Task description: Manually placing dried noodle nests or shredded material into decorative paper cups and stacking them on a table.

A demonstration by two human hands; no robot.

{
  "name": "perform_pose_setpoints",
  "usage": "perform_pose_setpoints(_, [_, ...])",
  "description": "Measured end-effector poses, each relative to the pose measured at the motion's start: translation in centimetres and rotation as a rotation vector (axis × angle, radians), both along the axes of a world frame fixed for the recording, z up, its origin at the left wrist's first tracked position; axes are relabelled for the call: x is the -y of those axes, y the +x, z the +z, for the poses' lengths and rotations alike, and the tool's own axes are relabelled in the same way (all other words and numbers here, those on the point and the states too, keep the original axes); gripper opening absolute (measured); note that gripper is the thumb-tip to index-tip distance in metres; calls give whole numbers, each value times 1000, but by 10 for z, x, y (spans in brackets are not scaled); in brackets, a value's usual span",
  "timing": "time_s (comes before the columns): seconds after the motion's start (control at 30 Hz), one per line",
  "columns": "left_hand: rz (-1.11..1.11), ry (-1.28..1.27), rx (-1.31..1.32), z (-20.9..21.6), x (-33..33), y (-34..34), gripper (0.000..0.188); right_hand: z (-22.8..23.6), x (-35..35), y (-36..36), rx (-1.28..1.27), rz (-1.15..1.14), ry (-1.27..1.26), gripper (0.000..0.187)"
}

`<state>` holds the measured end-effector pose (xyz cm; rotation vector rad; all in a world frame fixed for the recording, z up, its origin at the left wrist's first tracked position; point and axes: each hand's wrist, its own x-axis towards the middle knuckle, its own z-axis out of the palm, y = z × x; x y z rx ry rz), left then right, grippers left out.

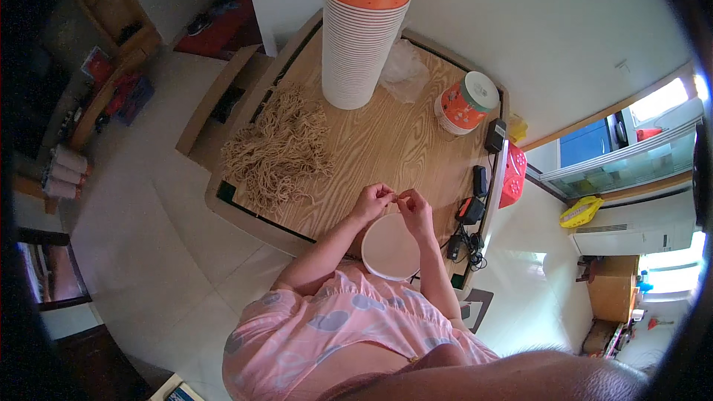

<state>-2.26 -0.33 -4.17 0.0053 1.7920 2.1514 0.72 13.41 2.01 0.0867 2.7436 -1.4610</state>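
Note:
My left hand [373, 201] and my right hand [416, 210] meet over the near part of the table, fingertips pinched close together. Whatever lies between them is too small to make out. Just below, against my body at the table's near edge, is a round white paper tub [391, 246], seen from above. To the left, a loose heap of beige cords [279, 150] spreads over the wood-patterned tabletop [394, 148]. Beyond it rises a tall stack of nested paper tubs [362, 52], white rims showing, the top one orange with printed pictures.
At the far right corner stand orange tubs [462, 106] with a white lid on top. A crumpled clear plastic bag [405, 70] lies by the stack. Black adapters and cables [464, 243] line the right edge. A red plastic basket [513, 174] is beyond that edge.

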Motion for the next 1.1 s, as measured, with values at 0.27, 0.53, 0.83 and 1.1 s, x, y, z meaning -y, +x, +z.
perform_pose_setpoints(0.27, [38, -6, 1, -1, 0, 2, 10, 1, 2, -1, -31, 1, 21, 6])
perform_pose_setpoints(0.53, [63, 1, -78, 3, -2, 2, 9, 5, 3, 1, -32, -14, 15, 7])
perform_pose_setpoints(0.83, [126, 33, -25, -12, -8, -6, 8, -13, 0, -11, -52, 3, -127, 4])
perform_pose_setpoints(1.1, [105, 11, -9, -1, -3, -6, 8, -2, 3, -13, -5, 2, -63, 6])
